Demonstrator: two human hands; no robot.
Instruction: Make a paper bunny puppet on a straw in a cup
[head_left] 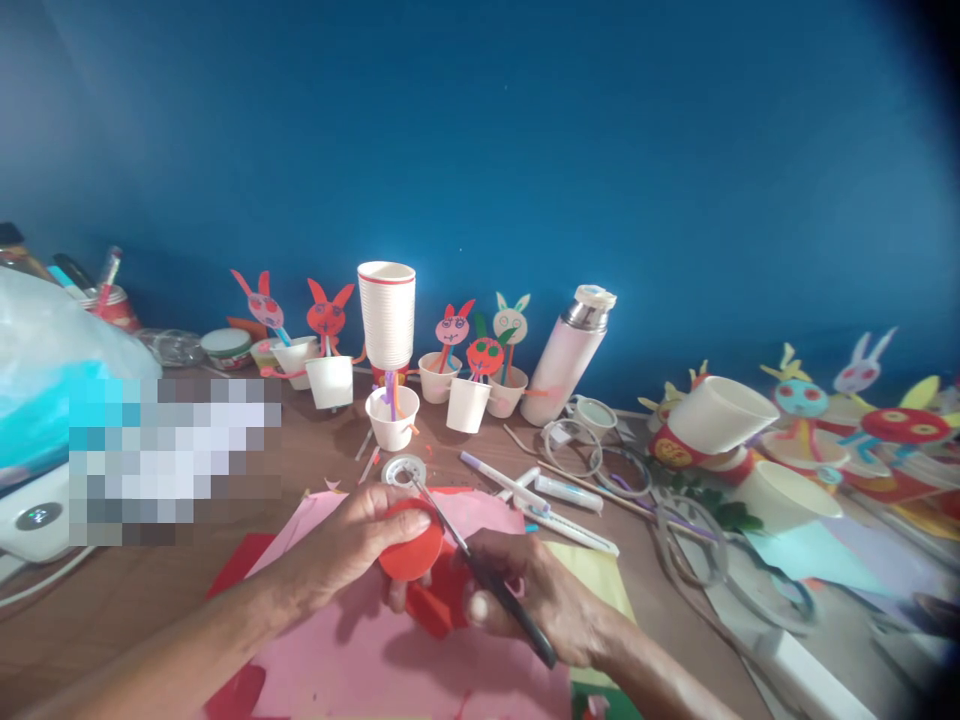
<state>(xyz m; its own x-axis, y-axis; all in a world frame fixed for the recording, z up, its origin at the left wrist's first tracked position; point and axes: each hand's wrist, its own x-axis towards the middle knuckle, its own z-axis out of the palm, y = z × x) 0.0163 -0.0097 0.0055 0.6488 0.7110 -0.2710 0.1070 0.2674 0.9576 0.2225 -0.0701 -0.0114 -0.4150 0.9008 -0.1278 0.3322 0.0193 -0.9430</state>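
Observation:
My left hand (367, 530) pinches a round piece of red paper (411, 556) between thumb and fingers. More red paper (439, 605) hangs below and behind the round piece, toward my right hand; I cannot tell whether the two are joined. Wrapped around a pair of scissors (517, 607) with dark handles, my right hand (559, 605) keeps the blades pointing up and left, close to the circle's upper right edge. Sheets of pink paper (352, 650) lie beneath both hands. Just beyond my left fingers sits a white ring-shaped roll (405, 468).
Paper cups with rabbit-faced figures stand along the blue wall, near a stack of paper cups (387, 315) and a leaning thermos (570, 350). Markers (504, 482) and a white cutter (574, 530) lie right of centre. Cups, figures and coiled strips (690, 540) crowd the right side.

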